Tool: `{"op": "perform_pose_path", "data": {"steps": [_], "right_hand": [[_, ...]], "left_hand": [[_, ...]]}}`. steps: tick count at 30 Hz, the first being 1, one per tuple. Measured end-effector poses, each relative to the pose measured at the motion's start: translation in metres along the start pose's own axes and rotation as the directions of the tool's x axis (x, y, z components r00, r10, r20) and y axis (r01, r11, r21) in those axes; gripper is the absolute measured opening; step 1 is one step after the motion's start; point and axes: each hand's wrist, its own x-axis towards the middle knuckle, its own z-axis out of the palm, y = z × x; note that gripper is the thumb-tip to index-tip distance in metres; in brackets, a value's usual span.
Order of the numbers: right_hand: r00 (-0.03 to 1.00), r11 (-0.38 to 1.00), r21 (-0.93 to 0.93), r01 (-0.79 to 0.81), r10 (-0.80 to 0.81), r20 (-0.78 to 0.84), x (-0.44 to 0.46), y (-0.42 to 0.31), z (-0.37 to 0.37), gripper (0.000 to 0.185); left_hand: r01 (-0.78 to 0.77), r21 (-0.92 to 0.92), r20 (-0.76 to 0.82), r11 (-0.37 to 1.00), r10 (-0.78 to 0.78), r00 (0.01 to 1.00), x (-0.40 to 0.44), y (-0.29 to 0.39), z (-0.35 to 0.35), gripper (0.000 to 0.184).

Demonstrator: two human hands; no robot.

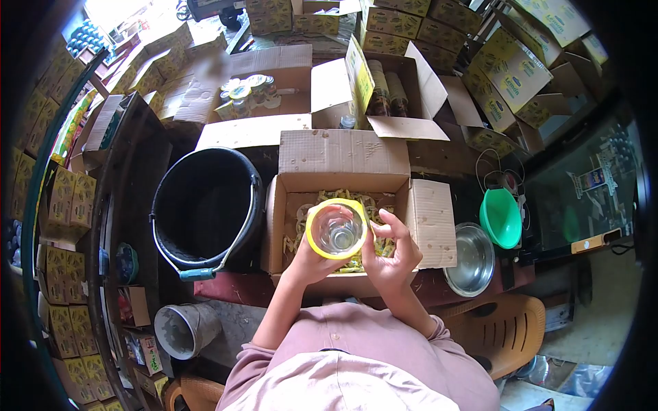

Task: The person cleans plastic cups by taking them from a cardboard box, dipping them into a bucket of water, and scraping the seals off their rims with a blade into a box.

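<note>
A clear round jar (pixel 340 235) with a bright yellow rim is held up in front of me, over a cardboard box. Its mouth faces me, and I see nothing inside it. My left hand (pixel 310 262) is wrapped round the jar's left side and underside. At the right side of the rim is my right hand (pixel 393 255), thumb and index finger apart and the other fingers bent. Whether its thumb presses on the rim, I cannot tell. Beneath both hands, the open cardboard box (pixel 344 152) contains many small yellow-green pieces (pixel 296 218).
A black bucket (pixel 205 205) stands left of the box. To the right are a steel bowl (pixel 470 260) and a green bowl (pixel 501 218). Behind, one open carton (pixel 271 61) holds several jars (pixel 248 94). A grey bucket (pixel 186 331) and an orange chair (pixel 490 329) flank me.
</note>
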Motion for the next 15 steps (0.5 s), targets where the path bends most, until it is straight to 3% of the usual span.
{"op": "perform_pose_path", "data": {"steps": [7,10,13,14,15], "right_hand": [[0.992,0.983,0.148,-0.110,0.099,0.083,0.001,0.014,-0.001,0.045],[0.988,0.975,0.178,-0.136,0.120,0.098,0.002,0.015,-0.001,0.043],[0.989,0.966,0.219,-0.135,0.118,0.088,0.004,0.017,0.000,0.042],[0.987,0.961,0.231,-0.149,0.132,0.088,0.004,0.014,0.000,0.043],[0.986,0.956,0.243,-0.163,0.145,0.087,0.004,0.012,0.000,0.044]], "left_hand": [[-0.003,0.133,0.135,0.991,-0.015,0.991,0.003,0.007,-0.008,0.070],[0.019,0.023,0.199,1.000,-0.023,0.980,0.004,0.014,-0.008,0.068],[-0.102,0.076,0.206,0.992,0.085,0.975,0.007,0.006,-0.011,0.069],[0.056,-0.262,0.140,0.964,-0.020,0.990,0.005,0.004,-0.005,0.071],[0.070,-0.290,0.098,0.954,-0.043,0.994,0.006,0.006,-0.006,0.073]]}}
